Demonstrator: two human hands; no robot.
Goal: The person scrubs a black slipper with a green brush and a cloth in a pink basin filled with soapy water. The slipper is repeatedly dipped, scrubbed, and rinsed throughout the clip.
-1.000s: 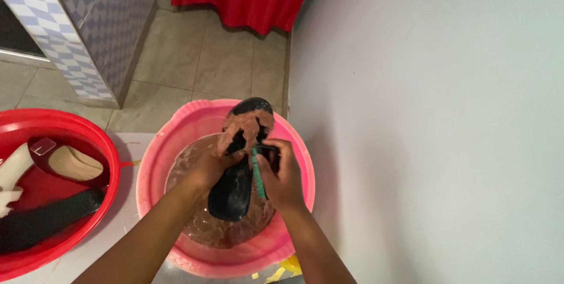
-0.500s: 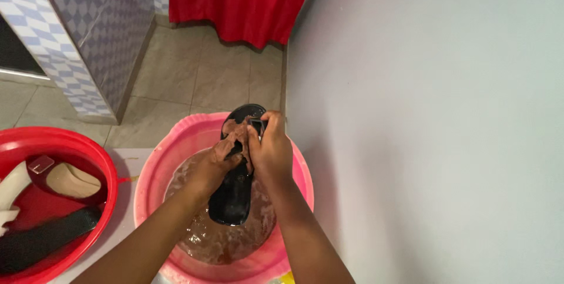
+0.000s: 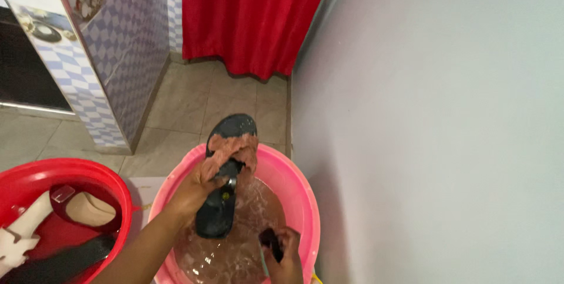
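The left hand (image 3: 197,193) grips a black sandal (image 3: 226,184) with a pink strap (image 3: 232,149), holding it tilted over the pink basin (image 3: 302,202), toe up past the far rim, heel just above the soapy water (image 3: 235,249). The right hand (image 3: 285,257) is low in the basin, closed on a dark brush (image 3: 271,243). A red basin (image 3: 35,172) with more footwear sits to the left

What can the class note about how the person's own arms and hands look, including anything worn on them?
Both arms are bare: no sleeve, glove, watch or bracelet shows on the left forearm. The left hand shows no ring, and its fingers look wet. The right hand sits at the picture's lower edge, so little of that arm shows; no jewellery is visible on it.
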